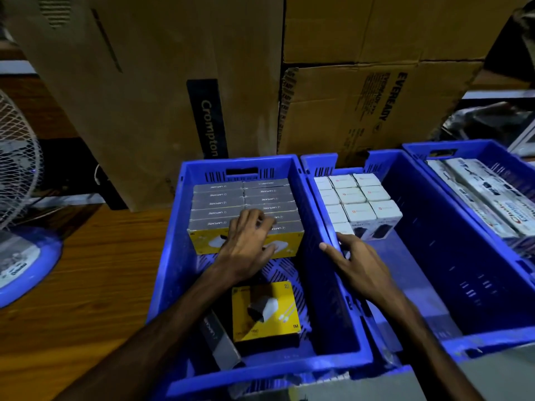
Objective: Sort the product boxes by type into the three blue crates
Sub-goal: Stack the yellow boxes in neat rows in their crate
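Three blue crates stand side by side. The left crate (170, 256) holds two rows of upright yellow charger boxes (220, 202) with grey tops at its far end. My left hand (249, 247) rests on the front of those rows, fingers on a box top. One yellow box (265, 309) lies flat on the crate floor near me, and a grey box (220, 340) leans beside it. The middle crate (434, 256) holds upright white boxes (357, 198) at the back. My right hand (357, 267) grips the rim between the left and middle crates. The right crate (417, 150) holds long white boxes (486, 195).
Large cardboard cartons (162, 82) stand right behind the crates. A pedestal fan with a blue base (20, 247) stands at the left on the wooden table (95, 270). The near halves of the left and middle crates show bare floor.
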